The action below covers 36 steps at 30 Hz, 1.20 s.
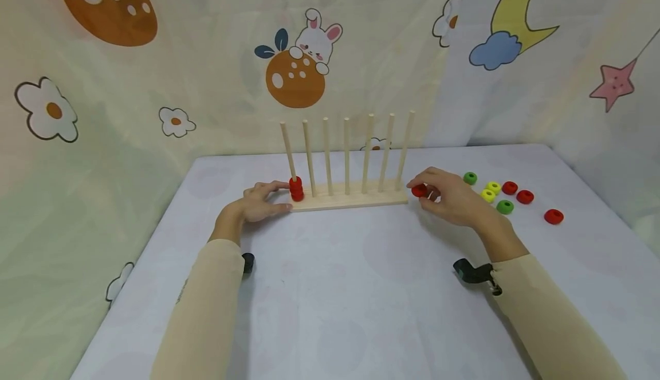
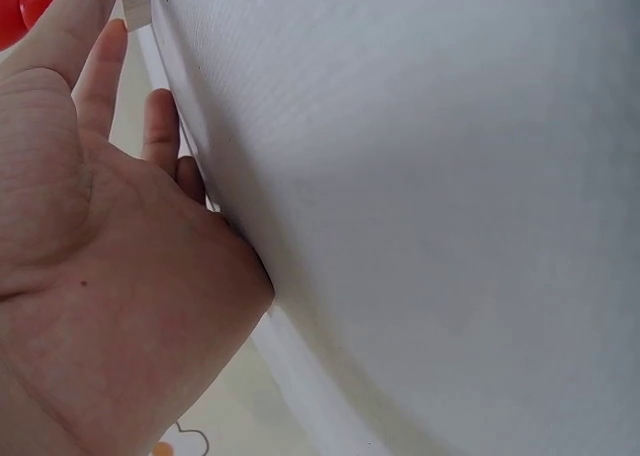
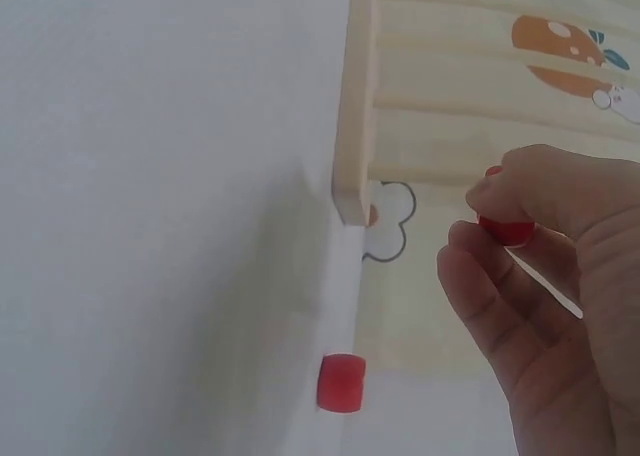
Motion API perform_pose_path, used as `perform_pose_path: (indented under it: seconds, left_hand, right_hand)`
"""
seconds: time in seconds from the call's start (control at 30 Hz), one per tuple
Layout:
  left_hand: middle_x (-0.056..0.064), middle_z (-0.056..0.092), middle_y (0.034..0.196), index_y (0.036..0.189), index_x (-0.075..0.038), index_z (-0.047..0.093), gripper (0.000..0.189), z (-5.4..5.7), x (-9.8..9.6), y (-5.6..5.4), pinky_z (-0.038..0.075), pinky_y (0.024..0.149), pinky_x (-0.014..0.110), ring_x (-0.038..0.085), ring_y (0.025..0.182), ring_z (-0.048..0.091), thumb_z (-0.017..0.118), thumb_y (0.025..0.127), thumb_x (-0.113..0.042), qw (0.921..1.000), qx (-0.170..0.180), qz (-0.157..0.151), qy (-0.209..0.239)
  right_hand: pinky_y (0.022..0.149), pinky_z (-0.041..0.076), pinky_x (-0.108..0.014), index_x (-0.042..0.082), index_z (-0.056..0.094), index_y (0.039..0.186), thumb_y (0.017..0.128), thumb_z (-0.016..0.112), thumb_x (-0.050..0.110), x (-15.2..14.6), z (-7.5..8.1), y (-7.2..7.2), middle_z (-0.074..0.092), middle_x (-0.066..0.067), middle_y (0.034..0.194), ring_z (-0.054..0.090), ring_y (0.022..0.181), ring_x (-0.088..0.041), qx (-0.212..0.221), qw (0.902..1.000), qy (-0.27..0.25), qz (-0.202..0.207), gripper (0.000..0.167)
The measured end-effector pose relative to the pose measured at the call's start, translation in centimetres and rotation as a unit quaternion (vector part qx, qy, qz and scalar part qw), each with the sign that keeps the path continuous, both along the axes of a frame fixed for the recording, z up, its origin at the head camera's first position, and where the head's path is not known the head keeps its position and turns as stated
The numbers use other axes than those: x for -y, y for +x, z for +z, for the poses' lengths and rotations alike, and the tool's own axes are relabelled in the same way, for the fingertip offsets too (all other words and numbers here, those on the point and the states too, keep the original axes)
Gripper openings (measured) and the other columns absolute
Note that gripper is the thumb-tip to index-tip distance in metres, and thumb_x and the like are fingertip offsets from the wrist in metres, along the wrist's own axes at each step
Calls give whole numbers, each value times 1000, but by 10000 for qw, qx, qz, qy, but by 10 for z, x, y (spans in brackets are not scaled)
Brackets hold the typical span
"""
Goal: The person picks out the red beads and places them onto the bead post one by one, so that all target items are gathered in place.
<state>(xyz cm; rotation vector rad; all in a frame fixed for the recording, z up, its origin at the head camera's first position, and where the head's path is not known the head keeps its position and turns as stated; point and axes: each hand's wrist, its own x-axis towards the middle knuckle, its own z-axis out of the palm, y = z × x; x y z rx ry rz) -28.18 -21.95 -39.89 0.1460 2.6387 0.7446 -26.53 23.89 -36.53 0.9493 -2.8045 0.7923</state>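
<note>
A wooden peg rack (image 1: 350,201) with a row of upright pegs stands on the table. Red rings (image 1: 296,190) are stacked at the bottom of its leftmost peg. My left hand (image 1: 260,201) is at the rack's left end, thumb by the front corner and forefinger beside the red rings. In the left wrist view the fingers of that hand (image 2: 110,226) look fairly straight. Just off the rack's right end, my right hand (image 1: 448,196) pinches a red ring (image 1: 419,190) between thumb and fingers. The right wrist view shows this ring (image 3: 508,231) partly covered by the thumb.
Right of my right hand lie several loose rings: green (image 1: 505,207), yellow (image 1: 493,187) and red (image 1: 525,196). One red ring (image 1: 554,216) sits apart, farther right. A patterned cloth (image 1: 216,70) hangs behind the white table (image 1: 330,288).
</note>
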Motion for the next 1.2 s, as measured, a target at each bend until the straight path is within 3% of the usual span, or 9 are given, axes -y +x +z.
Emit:
perform_pose_path:
  seconds: [0.3,0.4,0.67,1.2]
  left_hand:
    - [10,25,163,154,-46,37,72,-3,1,-2,26,108,78,42,146,17,63,90,-66,9999,51,96,-5]
    - [6,26,163,153,-49,37,70,-5,1,-4,27,109,75,39,147,18,64,90,-65,9998,81,174,-38]
    - [10,27,162,154,-45,37,71,-3,0,-2,28,108,76,42,146,19,64,91,-65,10000,21,75,36]
    - [10,25,163,153,-47,37,70,-2,0,0,27,108,78,42,148,16,64,91,-65,9999,30,117,-38]
  right_hand:
    - [71,58,-34,8,61,126,91,73,-1,13,10,-4,67,-5,112,64,85,-17,-320,9985,-308,306,38]
    - [69,57,-33,8,62,123,90,75,1,19,12,-5,67,-4,112,63,84,-16,-415,9978,-382,359,36]
    - [63,54,-30,9,66,122,89,78,2,32,18,-6,68,-3,108,61,79,-14,-809,9924,-639,676,35]
    - [60,51,-30,8,69,120,91,78,7,75,29,-7,67,-2,109,60,75,-16,-901,9821,-1235,1098,30]
